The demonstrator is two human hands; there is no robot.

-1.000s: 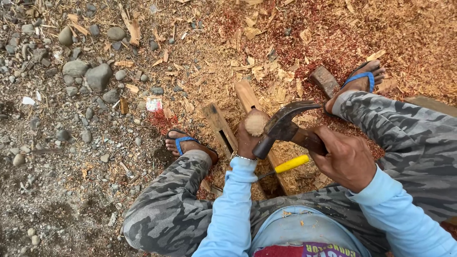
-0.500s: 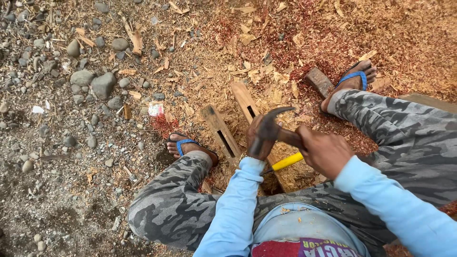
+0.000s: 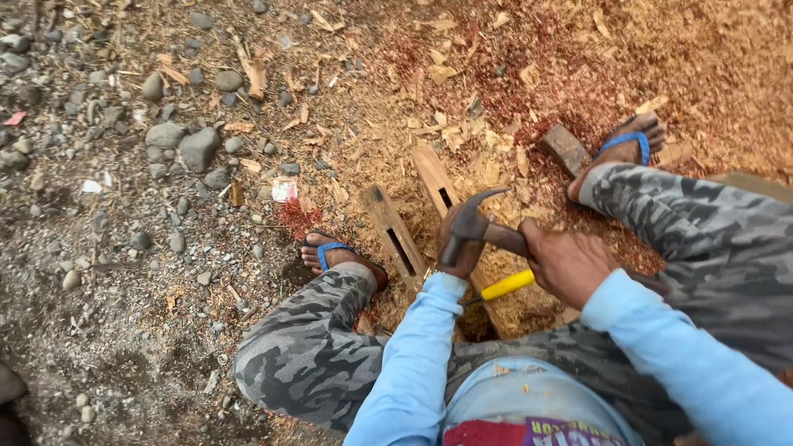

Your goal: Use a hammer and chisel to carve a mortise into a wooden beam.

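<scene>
- Nearest the camera, at the bottom middle of the frame, the person squats in grey camouflage trousers [image 3: 314, 355] and pale blue sleeves [image 3: 413, 363].
- Just above that, right of centre, the right hand [image 3: 570, 263] is wrapped tight round the neck of a claw hammer [image 3: 475, 227], whose dark head sits at the middle of the frame.
- Under the hammer head, the left hand [image 3: 457, 252] is mostly hidden; it seems curled round something, but I cannot tell what it holds or how far it is closed.
- A yellow handle [image 3: 508, 285] pokes out below the two hands.
- Beside the hands, two slotted wooden planks [image 3: 392, 227] lie on reddish sawdust [image 3: 512, 91], slanting toward the upper left.
- Either side, feet in blue-strapped sandals rest on the ground: one at centre left [image 3: 334, 252], one at upper right [image 3: 624, 149], with a small wood block [image 3: 566, 147] touching it.
- Farther off, grey stones [image 3: 186, 144] and gravel fill the upper left.
</scene>
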